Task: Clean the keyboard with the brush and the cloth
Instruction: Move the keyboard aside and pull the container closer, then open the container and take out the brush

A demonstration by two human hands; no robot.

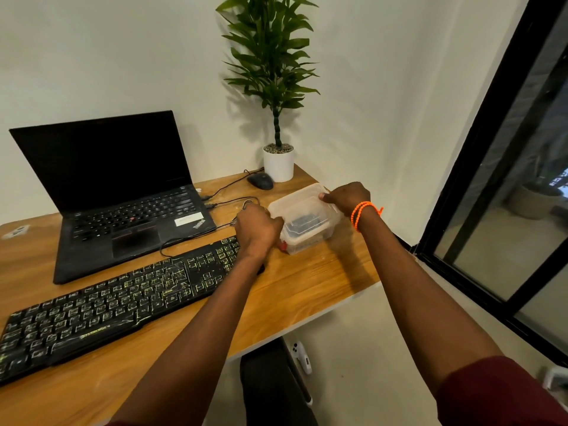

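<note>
A black keyboard (116, 299) with dusty, yellow-streaked keys lies diagonally on the wooden desk (307, 287). Past its right end stands a clear plastic container (302, 210) with a lid, dark items dimly visible inside and something red at its near corner. My left hand (258, 230) grips the container's left edge with curled fingers. My right hand (347, 199), with orange bands on the wrist, grips the lid at the far right side. No brush or cloth shows plainly.
An open black laptop (123, 192) sits behind the keyboard, its cables running across the desk. A black mouse (260, 181) and a potted plant in a white pot (278, 164) stand at the back corner. The desk's right edge is near the container; a dark glass door lies beyond.
</note>
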